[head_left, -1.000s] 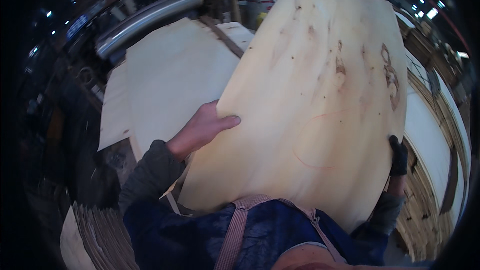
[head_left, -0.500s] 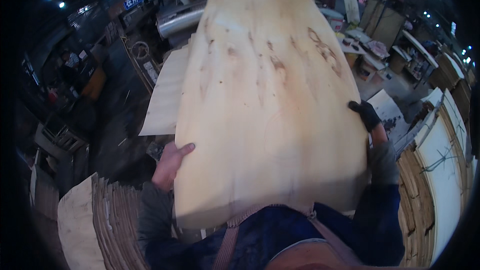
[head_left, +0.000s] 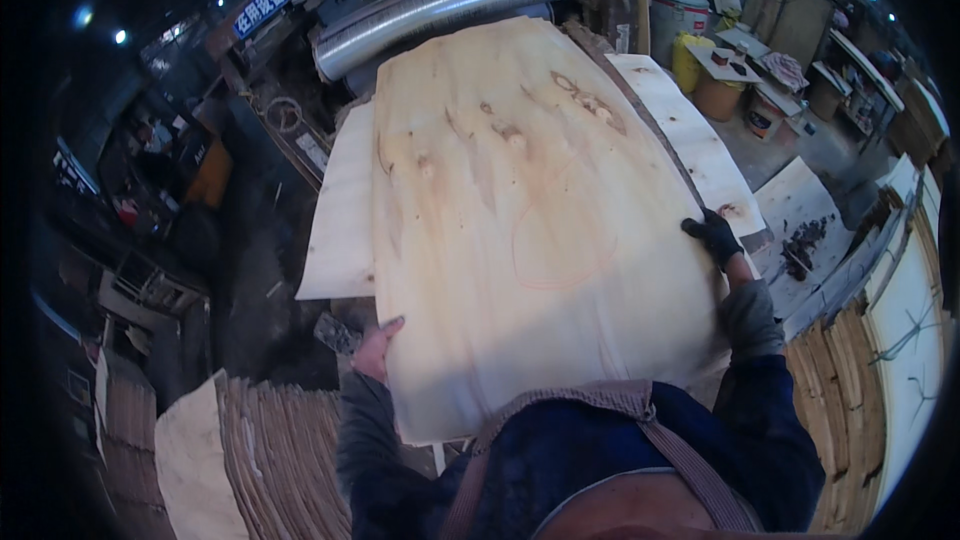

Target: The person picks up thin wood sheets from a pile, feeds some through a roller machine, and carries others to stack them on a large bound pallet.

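A large pale wood veneer sheet [head_left: 480, 270] with brown knots and streaks stretches out in front of me, its far end close to a shiny metal roller [head_left: 445, 18]. My left hand [head_left: 376, 348], bare, is closed on its left edge near the front, thumb on top and fingers hidden beneath. On the right edge, my right hand [head_left: 714, 238] in a dark glove grips the same sheet. Under it another white veneer sheet [head_left: 338, 215] shows on the left, and a further pale sheet [head_left: 690, 125] shows past the right edge.
Stacks of veneer stand at the near left [head_left: 195, 455] and the near right [head_left: 840, 410]. A machine handwheel [head_left: 284, 115] is left of the roller. Farther right are a yellow sack [head_left: 692, 60], a drum [head_left: 678, 15] and a board with dark scraps [head_left: 800, 230].
The veneer sheet has come down from a raised, wavy position to lie flatter, uncovering the roller and the pale sheet on the right. Both hands keep hold; my left has moved lower and rightward.
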`<state>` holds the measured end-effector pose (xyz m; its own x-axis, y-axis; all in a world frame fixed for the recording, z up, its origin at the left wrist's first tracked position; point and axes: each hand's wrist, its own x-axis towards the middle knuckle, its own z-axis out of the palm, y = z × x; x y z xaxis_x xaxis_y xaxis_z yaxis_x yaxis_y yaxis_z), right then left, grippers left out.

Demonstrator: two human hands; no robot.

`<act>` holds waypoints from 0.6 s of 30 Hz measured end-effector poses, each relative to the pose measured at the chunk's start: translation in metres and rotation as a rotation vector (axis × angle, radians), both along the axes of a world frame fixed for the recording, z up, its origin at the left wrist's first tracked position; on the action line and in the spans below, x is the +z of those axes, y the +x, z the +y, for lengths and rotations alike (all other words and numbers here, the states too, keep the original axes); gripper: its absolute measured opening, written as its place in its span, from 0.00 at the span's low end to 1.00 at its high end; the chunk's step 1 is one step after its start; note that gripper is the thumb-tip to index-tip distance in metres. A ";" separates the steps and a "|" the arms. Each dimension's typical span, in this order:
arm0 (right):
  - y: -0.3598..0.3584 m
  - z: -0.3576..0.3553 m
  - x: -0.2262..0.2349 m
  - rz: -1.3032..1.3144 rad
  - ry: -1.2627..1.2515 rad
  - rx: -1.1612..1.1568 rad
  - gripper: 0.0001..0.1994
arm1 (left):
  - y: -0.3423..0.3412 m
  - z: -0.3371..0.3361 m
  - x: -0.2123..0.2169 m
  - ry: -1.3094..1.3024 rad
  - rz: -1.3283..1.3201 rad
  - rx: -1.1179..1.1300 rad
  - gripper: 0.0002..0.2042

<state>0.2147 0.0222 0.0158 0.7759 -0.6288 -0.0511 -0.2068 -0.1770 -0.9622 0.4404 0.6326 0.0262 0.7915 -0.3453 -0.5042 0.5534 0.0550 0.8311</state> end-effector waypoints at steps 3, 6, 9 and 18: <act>-0.185 -0.016 -0.050 0.161 -0.348 -0.072 0.41 | -0.184 0.001 -0.060 0.041 0.061 0.053 0.17; -0.197 0.000 -0.039 0.163 -0.524 -0.132 0.44 | -0.209 -0.007 -0.018 0.058 -0.046 0.052 0.17; -0.218 0.017 0.005 0.234 -0.840 -0.192 0.41 | -0.222 -0.026 0.008 0.062 -0.099 0.049 0.19; -0.335 0.023 -0.001 -0.217 -0.452 -0.165 0.19 | -0.246 -0.064 0.069 0.625 -0.497 -0.098 0.25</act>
<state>-0.1205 0.0455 0.0148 0.6274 -0.6658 0.4039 -0.0719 -0.5659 -0.8213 0.1949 0.5687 0.0955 0.9549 -0.1956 -0.2235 0.0883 -0.5315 0.8425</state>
